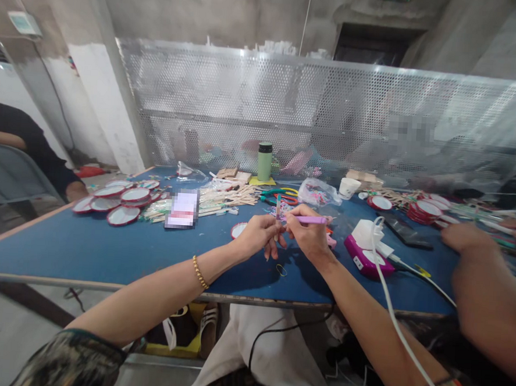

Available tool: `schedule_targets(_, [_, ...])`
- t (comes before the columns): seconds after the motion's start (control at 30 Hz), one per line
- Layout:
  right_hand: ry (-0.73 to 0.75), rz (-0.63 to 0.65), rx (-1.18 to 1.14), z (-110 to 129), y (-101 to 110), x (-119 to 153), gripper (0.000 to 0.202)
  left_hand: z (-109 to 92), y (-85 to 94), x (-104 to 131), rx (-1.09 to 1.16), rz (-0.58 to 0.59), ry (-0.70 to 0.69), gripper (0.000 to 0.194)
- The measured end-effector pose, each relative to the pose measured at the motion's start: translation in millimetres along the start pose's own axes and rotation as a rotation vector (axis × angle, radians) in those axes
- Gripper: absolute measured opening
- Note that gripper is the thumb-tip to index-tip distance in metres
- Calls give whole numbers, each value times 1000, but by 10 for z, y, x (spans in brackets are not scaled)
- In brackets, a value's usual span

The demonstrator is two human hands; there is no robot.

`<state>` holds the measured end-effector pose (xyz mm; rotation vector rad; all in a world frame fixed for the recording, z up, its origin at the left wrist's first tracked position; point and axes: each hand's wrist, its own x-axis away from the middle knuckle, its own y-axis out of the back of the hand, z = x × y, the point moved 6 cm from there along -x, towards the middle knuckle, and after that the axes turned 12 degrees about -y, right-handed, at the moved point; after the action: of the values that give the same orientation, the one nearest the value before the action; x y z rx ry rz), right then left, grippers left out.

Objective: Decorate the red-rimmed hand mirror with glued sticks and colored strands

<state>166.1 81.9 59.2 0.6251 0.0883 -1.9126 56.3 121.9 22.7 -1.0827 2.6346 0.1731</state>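
Observation:
Above the blue table, my left hand (262, 234) pinches a thin upright stick (278, 207) with a teal tip; a gold bead bracelet is on that wrist. Close beside it, my right hand (310, 234) is closed around a slim purple pen-like tool (311, 219), whose near end is at the stick. Part of a white disc with a red rim (239, 231) shows behind my left hand. A small yellow loop (282, 270) lies on the table below my hands. Small pink pieces (331, 242) are partly hidden behind my right hand.
Red-rimmed discs (123, 215) and bundled sticks (227, 197) lie left. Behind are pliers (289, 193), a green bottle (264, 163) and a paper cup (348, 188). A magenta power strip (365, 258) with cables sits right, near another person's arm (489, 277).

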Motion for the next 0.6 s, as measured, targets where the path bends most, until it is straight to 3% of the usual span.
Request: schedule_targets(0.6, [17,27,12,59,-24,27,18,-34,-8,16,-16,-11,0,21])
